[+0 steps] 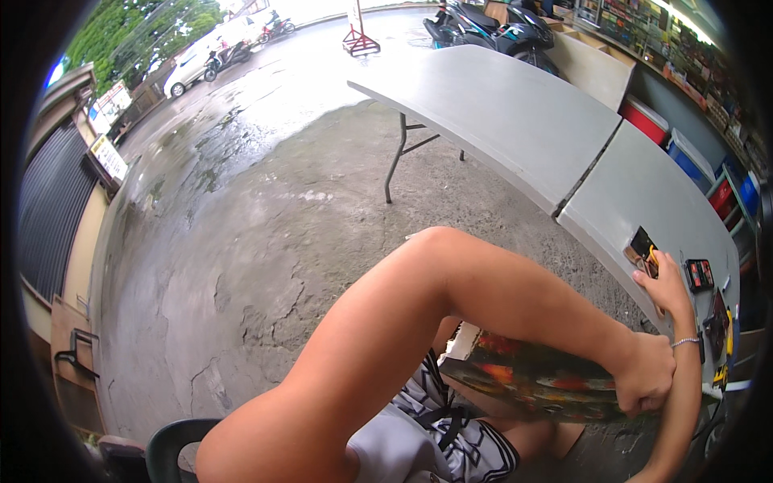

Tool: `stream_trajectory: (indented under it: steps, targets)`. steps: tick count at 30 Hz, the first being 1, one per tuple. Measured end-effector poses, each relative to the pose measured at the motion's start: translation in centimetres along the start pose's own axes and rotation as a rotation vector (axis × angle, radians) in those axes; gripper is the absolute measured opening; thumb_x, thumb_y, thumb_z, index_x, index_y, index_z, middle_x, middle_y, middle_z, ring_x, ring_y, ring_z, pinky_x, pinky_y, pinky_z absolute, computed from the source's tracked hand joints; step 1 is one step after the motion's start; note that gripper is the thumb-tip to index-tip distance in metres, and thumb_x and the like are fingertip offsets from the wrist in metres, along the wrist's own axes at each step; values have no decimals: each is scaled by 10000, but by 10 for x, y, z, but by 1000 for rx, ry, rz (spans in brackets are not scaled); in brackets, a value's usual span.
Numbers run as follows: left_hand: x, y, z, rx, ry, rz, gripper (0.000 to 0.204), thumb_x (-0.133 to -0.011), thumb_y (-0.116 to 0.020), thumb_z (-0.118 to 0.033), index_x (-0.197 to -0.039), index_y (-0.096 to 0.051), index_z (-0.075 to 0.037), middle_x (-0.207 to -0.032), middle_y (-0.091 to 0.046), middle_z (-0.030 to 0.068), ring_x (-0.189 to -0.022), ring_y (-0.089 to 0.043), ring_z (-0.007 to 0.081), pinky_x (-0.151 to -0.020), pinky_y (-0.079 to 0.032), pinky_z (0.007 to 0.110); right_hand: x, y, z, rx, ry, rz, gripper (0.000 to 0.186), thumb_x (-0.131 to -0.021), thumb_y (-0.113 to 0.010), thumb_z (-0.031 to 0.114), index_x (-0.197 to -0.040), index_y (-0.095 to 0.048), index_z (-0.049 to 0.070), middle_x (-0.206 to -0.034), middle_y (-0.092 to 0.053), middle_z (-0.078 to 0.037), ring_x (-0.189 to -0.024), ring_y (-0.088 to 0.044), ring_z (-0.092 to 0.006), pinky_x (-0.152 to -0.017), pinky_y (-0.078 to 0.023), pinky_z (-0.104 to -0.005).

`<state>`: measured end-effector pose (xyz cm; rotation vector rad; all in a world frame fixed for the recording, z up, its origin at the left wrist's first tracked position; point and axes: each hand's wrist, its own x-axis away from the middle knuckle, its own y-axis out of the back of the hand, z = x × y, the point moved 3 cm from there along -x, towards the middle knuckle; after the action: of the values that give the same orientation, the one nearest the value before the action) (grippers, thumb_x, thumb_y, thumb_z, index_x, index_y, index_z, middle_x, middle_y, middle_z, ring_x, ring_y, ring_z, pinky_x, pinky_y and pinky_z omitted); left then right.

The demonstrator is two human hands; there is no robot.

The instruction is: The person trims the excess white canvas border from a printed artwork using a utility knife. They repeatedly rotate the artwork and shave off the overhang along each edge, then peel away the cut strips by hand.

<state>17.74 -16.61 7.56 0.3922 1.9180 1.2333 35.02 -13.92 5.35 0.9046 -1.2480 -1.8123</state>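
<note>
Left hand grips the right end of a dark patterned board extending leftward. Right hand is at a yellow item; whether it grips, I cannot tell.

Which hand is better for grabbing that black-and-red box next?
Right hand, probably: it's at the table beside the black-and-red box, though it seems to touch a yellow item. The left hand is farther off, gripping the edge of the colourful panel.

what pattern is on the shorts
The shorts are white with black angular lines, best seen in the head view.
</note>
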Motion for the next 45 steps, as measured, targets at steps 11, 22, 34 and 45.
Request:
stream_trajectory:
  steps: [11, 22, 34, 45]
  targets:
    - [-2, -5, -7, 7, -23, -22, 172, -593, -641, -348, -614, -697, -187, -585, -638, 50, -570, -628, 315, -531, -472, 445, 6, 6, 10, 37, -72, 87, 679, -745, -744, 230, -1300, -466, -43, -1215, -541, -218, -1164, -516, -369, -997, -404, -409]
    - [4, 25, 8, 267, 377, -192, 194, -735, -630, -92, -901, -723, -57, -795, -688, 175, -737, -677, 320, -685, -548, 404, 4, 8, -4, -24, -48, 155, 709, -825, -665, 496, -1296, -521, -13, -1222, -576, -227, -1152, -549, -321, -964, -431, -384]
    - [26, 51, 17, 448, 875, 381, 668, -933, -442, -612, -1133, -646, -8, -961, -658, 92, -769, -596, 168, -701, -482, 295, 7, 14, 2, 58, -135, -1, 652, -829, -622, 544, -1195, -613, 6, -1096, -662, -215, -1024, -635, -331, -873, -486, -391]
    - [38, 24, 15, 668, 888, 219, 538, -937, -547, -510, -1098, -677, -13, -927, -692, 55, -863, -607, 104, -795, -467, 274, 30, 81, 42, 151, 409, -615, 254, -799, -683, 239, -878, -692, -2, -860, -665, -235, -812, -640, -403, -755, -524, -434]
